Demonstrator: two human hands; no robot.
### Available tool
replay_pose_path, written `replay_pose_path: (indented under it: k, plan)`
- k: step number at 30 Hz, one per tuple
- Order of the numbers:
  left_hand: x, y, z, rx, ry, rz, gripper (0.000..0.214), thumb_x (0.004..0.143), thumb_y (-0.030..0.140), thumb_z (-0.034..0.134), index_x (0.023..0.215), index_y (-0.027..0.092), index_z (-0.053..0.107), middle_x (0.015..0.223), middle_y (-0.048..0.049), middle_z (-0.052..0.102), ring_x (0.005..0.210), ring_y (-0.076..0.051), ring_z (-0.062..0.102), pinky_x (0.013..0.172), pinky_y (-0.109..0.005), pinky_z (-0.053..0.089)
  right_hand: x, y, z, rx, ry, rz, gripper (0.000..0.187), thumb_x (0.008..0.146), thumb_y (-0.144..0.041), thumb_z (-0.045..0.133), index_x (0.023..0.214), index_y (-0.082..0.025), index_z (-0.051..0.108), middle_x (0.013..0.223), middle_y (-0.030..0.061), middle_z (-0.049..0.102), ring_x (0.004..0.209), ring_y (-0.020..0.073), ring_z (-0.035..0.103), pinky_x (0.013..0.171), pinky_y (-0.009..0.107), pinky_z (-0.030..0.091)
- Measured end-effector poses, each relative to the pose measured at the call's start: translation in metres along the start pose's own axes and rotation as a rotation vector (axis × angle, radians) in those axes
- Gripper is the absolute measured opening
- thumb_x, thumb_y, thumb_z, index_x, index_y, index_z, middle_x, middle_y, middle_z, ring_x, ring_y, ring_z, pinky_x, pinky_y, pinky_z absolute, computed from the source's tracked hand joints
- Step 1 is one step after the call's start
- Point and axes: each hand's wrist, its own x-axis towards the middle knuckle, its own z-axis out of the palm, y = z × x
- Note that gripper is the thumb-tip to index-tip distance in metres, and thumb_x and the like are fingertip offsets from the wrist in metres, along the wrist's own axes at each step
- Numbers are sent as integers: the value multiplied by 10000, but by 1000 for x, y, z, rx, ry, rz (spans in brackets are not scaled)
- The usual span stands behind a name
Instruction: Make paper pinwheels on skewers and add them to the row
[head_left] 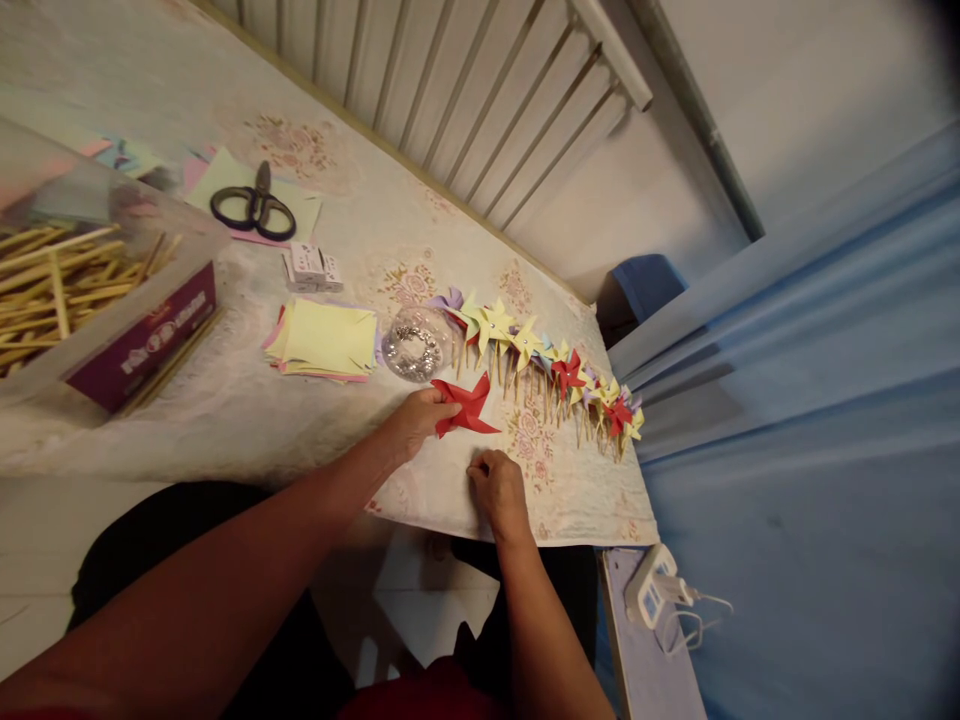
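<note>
A red paper pinwheel (pixel 474 408) is pinched at one side between the thumb and fingers of my left hand (pixel 421 420), just above the near part of the table. Below and to the right of it, my right hand (pixel 501 492) has its fingers curled and thumb pressed in; anything between the fingertips is too small to make out. Beyond my left hand sits a round clear dish (pixel 414 345) holding small shiny metal pieces. A row of finished paper pinwheels on sticks (pixel 568 374), yellow, red, purple and blue, stretches to the right along the table.
A stack of coloured paper squares (pixel 330 338) lies left of the dish. Behind it are a small white box (pixel 307 262) and scissors (pixel 259 212) on paper. A clear bin (pixel 142 335) of wooden sticks stands left. A power strip (pixel 651 585) is beyond the table's right corner.
</note>
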Motion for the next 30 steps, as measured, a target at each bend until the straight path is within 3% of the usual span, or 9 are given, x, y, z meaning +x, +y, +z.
replay_pose_path:
  k: [6,16,30]
  plan:
    - [2,-3,-2,38,32,9,113,705,166,718,813,147,691,715,-24,663,639,-123,580,608,-245,370,-1,-8,0,-117,5,-12,174,830,-79,561,762,-182,682,802,74,698,766,194,615,711,272,413]
    - [3,-2,-3,32,62,0,175,669,193,768,817,145,689,729,-29,680,674,-146,614,626,-256,404,-4,-6,0,-168,-16,-65,193,867,-68,538,819,-167,695,835,80,697,794,192,615,731,266,409]
    - [2,-1,-1,59,36,32,143,693,177,706,829,134,689,747,-28,687,683,-130,593,652,-249,421,-3,-10,0,-241,-35,-25,197,885,-93,519,811,-169,685,829,97,698,777,209,617,700,290,408]
